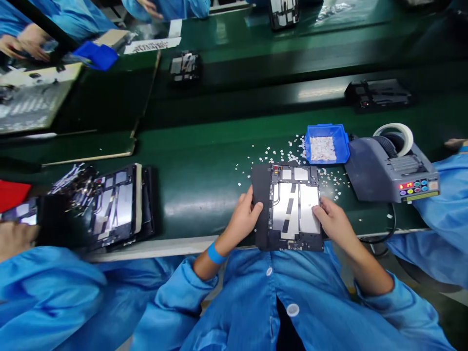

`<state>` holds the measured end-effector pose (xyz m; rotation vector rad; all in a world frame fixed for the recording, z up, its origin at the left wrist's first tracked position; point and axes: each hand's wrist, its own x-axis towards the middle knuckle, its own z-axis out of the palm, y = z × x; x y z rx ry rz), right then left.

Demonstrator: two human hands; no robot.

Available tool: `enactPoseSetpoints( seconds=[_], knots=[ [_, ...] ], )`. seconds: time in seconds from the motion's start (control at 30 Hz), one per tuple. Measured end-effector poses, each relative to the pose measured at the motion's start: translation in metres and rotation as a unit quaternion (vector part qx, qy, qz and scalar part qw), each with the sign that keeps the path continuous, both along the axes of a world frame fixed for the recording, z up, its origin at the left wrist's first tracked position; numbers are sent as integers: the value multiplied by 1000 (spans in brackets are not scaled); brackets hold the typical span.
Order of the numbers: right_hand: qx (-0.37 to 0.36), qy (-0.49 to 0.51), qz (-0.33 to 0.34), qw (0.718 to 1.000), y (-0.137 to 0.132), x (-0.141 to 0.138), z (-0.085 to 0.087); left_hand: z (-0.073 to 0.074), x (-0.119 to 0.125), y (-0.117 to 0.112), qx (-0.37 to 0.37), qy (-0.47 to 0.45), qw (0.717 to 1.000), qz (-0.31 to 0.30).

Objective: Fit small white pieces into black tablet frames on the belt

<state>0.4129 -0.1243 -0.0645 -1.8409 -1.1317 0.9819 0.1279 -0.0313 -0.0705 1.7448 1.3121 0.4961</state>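
In front of my body, at the bench's near edge, lies an opened tablet (295,209), its silver battery cells and dark circuit parts facing up. A flat black pad (261,214) sticks out along its left side; how far it runs beneath is hidden. My left hand (244,214) is closed on that pad's left edge, thumb on top. On the tablet's right edge my right hand (333,219) is closed, thumb over the battery. Small white paper bits (288,153) are scattered just beyond the tablet. Behind it stands a blue bin (345,146) with white bits inside.
A grey tape dispenser (376,170) stands right of the bin. Stacked opened tablets (113,204) and a heap of small parts (78,190) lie left. Co-workers' hands (16,239) are close on the left. More devices (185,67) sit along the green bench (197,175).
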Motion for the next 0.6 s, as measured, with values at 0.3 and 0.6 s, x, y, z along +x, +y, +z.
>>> enactPoseSetpoints(
  seconds=[0.3, 0.6],
  knots=[
    [-13, -119, 54, 991, -13, -21, -1, -15, 12, -44, 4, -57, 993, 102],
    [-17, -132, 177, 975, -10, -15, -1, -10, 14, -58, -27, -66, 989, 132]
  ],
)
